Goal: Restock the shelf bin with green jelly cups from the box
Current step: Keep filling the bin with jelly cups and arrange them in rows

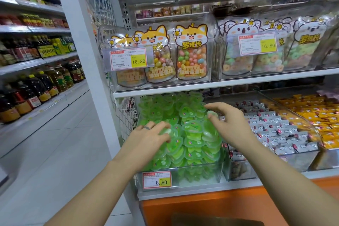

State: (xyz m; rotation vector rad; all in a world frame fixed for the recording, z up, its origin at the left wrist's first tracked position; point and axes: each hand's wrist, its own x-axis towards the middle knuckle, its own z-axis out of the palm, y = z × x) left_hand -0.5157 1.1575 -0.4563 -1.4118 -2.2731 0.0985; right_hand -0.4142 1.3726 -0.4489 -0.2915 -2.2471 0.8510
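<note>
A clear shelf bin (200, 173) on the lower shelf is heaped with green jelly cups (192, 134). My left hand (146, 137), with a ring on one finger, reaches over the left side of the heap, and its thumb and fingers pinch a green jelly cup (166, 131). My right hand (229, 124) hovers over the right side of the heap with curled fingers, and a second green jelly cup (212, 114) sits between its thumb and forefinger. A brown edge of the cardboard box (216, 220) shows at the bottom, below the shelf.
A price tag (157, 180) reading 8.60 hangs on the bin's front. Bins of grey-wrapped sweets (278, 134) and orange packets (322, 115) stand to the right. Candy bags (190, 51) fill the shelf above. The aisle floor (60, 152) lies left, with oil bottles (36, 86) on the far shelves.
</note>
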